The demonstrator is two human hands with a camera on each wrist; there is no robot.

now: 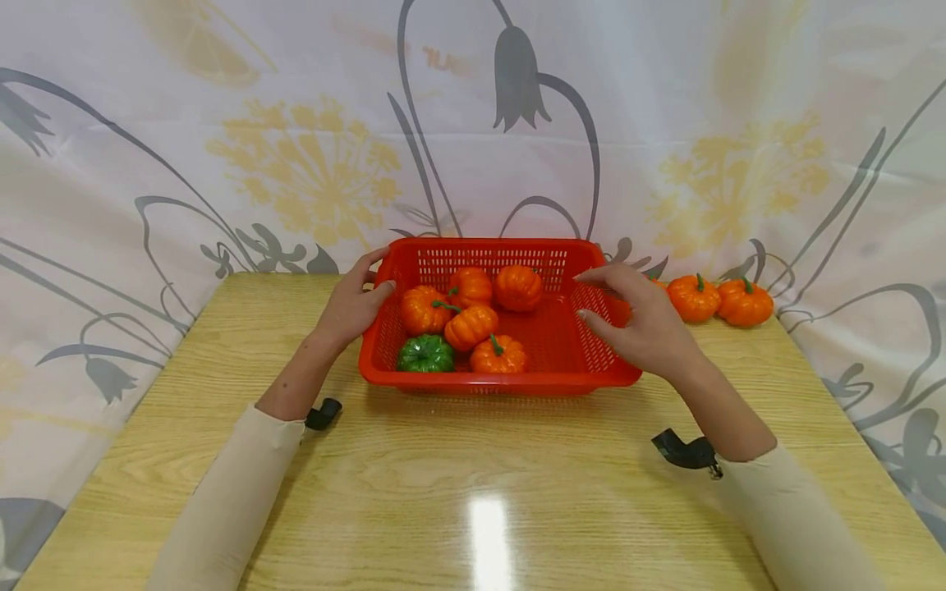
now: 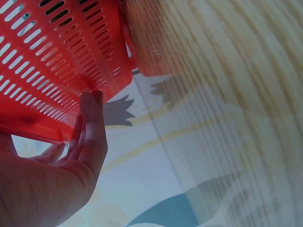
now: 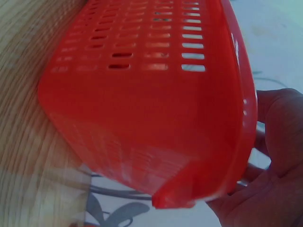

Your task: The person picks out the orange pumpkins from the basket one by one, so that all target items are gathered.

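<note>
A red plastic basket (image 1: 500, 379) with slotted walls sits on the table. Several small orange pumpkins (image 1: 518, 288) and one green pumpkin (image 1: 425, 355) lie inside, mostly toward its left half. My left hand (image 1: 353, 305) holds the basket's left rim, thumb over the edge; in the left wrist view its fingers (image 2: 93, 125) lie against the outer wall. My right hand (image 1: 650, 328) is over the right rim, thumb and fingers spread apart and pointing into the basket, no pumpkin between them. In the right wrist view it shows behind the rim (image 3: 248, 109).
Two orange pumpkins (image 1: 693, 298) stand beside each other on the wooden table (image 1: 414, 492), right of the basket, with part of another behind my right hand. A patterned curtain (image 1: 458, 123) hangs behind the table and along its sides. Black camera mounts (image 1: 687, 451) sit at both wrists.
</note>
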